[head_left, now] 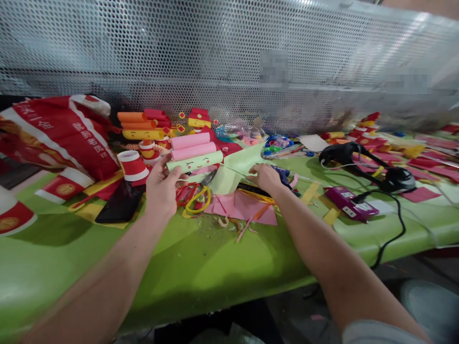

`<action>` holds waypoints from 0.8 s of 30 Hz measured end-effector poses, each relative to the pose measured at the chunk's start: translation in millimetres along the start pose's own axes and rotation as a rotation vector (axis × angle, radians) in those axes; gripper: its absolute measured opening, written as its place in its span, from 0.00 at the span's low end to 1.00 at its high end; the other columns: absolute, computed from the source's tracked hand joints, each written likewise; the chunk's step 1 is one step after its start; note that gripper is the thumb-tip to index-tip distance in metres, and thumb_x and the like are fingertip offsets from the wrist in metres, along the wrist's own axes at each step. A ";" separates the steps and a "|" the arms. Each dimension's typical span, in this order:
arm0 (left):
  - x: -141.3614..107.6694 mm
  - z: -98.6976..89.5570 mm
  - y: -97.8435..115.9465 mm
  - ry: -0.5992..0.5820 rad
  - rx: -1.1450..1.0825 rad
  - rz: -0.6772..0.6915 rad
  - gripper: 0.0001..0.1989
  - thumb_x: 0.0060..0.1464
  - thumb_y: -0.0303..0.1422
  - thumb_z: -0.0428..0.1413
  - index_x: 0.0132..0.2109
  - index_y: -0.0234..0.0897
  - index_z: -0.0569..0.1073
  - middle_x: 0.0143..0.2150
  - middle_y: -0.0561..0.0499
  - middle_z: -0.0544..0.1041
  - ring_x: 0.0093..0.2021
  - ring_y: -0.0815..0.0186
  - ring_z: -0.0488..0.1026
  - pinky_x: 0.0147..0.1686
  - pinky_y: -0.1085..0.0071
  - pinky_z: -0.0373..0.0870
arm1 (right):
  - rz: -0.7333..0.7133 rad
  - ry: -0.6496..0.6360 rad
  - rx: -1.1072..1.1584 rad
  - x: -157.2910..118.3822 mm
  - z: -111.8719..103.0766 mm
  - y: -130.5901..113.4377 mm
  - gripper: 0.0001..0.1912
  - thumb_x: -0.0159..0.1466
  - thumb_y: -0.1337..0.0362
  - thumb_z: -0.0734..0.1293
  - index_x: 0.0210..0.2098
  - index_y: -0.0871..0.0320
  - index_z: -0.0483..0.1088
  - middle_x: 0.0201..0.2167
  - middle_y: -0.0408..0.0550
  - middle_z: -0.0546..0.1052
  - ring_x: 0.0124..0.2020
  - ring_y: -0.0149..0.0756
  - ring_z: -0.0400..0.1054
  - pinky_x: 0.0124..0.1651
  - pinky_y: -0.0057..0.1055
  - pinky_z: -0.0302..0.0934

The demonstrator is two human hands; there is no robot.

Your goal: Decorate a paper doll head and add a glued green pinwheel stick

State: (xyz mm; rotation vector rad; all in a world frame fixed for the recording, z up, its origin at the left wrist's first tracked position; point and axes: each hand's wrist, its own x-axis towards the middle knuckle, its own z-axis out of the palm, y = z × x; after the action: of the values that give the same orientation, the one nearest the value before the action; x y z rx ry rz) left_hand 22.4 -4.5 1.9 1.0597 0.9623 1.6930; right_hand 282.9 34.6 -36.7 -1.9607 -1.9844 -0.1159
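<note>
My left hand (161, 186) is closed on the left end of a paper craft made of rolls. Two rolls are pink; the light green roll (201, 162) below them has a drawn smiling face. A sheet of light green paper (244, 160) lies to the right, partly bent. On its lower right edge my right hand (266, 177) has curled fingers that seem to grip it. Between my hands lie scissors with a red handle (184, 193) and a yellow handle (199, 200), blades pointing away. Pink paper (256, 210) with thin scraps lies below the green sheet.
At left are red paper cups (132, 165), a black phone (120, 203) and a large red bag (60, 129). Finished rolled paper crafts (141, 126) stand behind. On the right lie a black headset-like device (358, 160) and a purple box (349, 203) with a black cable. Perforated metal (201, 57) bounds the back.
</note>
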 end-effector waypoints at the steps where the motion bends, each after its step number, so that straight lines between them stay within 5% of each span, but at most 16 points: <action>1: 0.2 -0.3 -0.1 -0.004 0.003 0.000 0.19 0.43 0.27 0.59 0.46 0.41 0.71 0.23 0.59 0.71 0.21 0.72 0.70 0.22 0.76 0.66 | -0.003 -0.006 0.002 0.5 1.7 -0.7 0.08 0.56 0.62 0.65 0.33 0.57 0.75 0.36 0.52 0.77 0.42 0.41 0.67 0.41 0.31 0.59; 7: 2.4 -3.0 -1.9 -0.010 0.001 0.024 0.16 0.43 0.28 0.60 0.43 0.43 0.72 0.25 0.57 0.73 0.22 0.73 0.69 0.23 0.74 0.66 | 0.062 0.060 0.083 0.5 -10.2 17.2 0.12 0.60 0.63 0.59 0.34 0.57 0.74 0.32 0.49 0.78 0.35 0.39 0.70 0.35 0.29 0.58; 11: 2.1 -1.3 -3.2 -0.015 -0.002 -0.011 0.19 0.43 0.26 0.59 0.45 0.38 0.70 0.25 0.57 0.72 0.22 0.72 0.70 0.22 0.75 0.66 | 0.106 0.294 0.433 -3.7 -21.5 22.1 0.13 0.59 0.63 0.59 0.37 0.61 0.74 0.26 0.48 0.77 0.30 0.36 0.70 0.33 0.29 0.60; 14: -0.1 0.7 -4.3 -0.036 -0.020 -0.056 0.21 0.40 0.24 0.59 0.45 0.36 0.68 0.23 0.58 0.72 0.21 0.72 0.70 0.21 0.76 0.66 | -0.025 0.424 0.672 -10.7 -25.9 9.9 0.12 0.57 0.64 0.61 0.35 0.62 0.74 0.24 0.46 0.76 0.26 0.33 0.68 0.31 0.29 0.61; 20: -5.2 3.4 -6.1 -0.091 0.023 -0.074 0.20 0.38 0.24 0.59 0.44 0.36 0.69 0.21 0.59 0.70 0.21 0.72 0.70 0.22 0.77 0.67 | -0.433 0.470 0.758 -25.2 -27.3 -17.3 0.08 0.57 0.65 0.64 0.30 0.56 0.75 0.24 0.45 0.75 0.29 0.33 0.68 0.35 0.31 0.63; 24: -6.3 4.3 -6.0 -0.115 0.025 -0.103 0.23 0.38 0.23 0.58 0.46 0.35 0.69 0.20 0.59 0.70 0.21 0.72 0.70 0.21 0.77 0.67 | -0.472 0.470 0.745 -25.1 -23.3 -18.2 0.08 0.58 0.65 0.64 0.31 0.55 0.76 0.24 0.46 0.74 0.29 0.33 0.68 0.35 0.31 0.63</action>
State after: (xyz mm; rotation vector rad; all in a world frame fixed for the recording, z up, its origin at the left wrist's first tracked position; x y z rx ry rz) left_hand 29.5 -7.9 -3.7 1.0935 0.9501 1.5234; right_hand 268.9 3.1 -19.1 -0.8938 -1.7684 0.0449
